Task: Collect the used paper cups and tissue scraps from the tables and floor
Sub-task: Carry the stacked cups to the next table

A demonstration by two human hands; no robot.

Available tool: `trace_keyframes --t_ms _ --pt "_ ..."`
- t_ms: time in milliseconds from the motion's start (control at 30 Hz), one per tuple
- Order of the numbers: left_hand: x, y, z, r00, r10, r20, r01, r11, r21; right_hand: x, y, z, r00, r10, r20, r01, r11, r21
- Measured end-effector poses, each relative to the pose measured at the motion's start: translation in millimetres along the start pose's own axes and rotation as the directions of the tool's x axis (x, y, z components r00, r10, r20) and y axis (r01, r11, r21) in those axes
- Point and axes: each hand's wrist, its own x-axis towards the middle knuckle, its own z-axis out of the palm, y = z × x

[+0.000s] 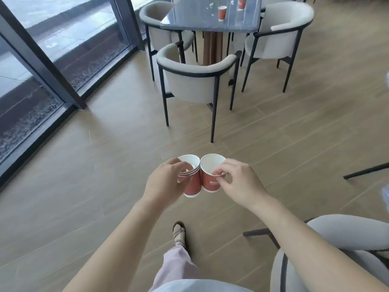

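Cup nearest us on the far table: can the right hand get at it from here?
Probably not. The far cup stands on the table well beyond the right hand, a chair stands between, and that hand pinches a single cup.

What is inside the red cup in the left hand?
Other cups are nested inside it, their rims showing. The left hand covers part of them; the innermost cup's bottom is hidden.

Two hands, two loads: the left hand [166, 182] holds a nested stack [192, 186] showing four rims, the right hand [240, 182] a single cup [210, 184]. One table [189, 20] bears two more cups [222, 12] [242, 2] and two white scraps [211, 5] [231, 2]. Three chairs [155, 15] [193, 81] [282, 34] ring it; a fourth chair [336, 239] sits nearer.
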Motion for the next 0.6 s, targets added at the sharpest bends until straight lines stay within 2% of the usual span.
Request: trace_keyframes --t_ms 300,600 --pt "202 -21 0 0.985 0.162 0.066 -0.162 0.987 -0.003 162 56 -25 0.985 0.115 -0.127 -0.121 0.992 -0.039" --pt "376 7 11 0.952 0.292 0.090 -0.289 0.956 -0.041 287 114 -73 0.945 0.187 -0.267 -0.196 0.980 -0.009"
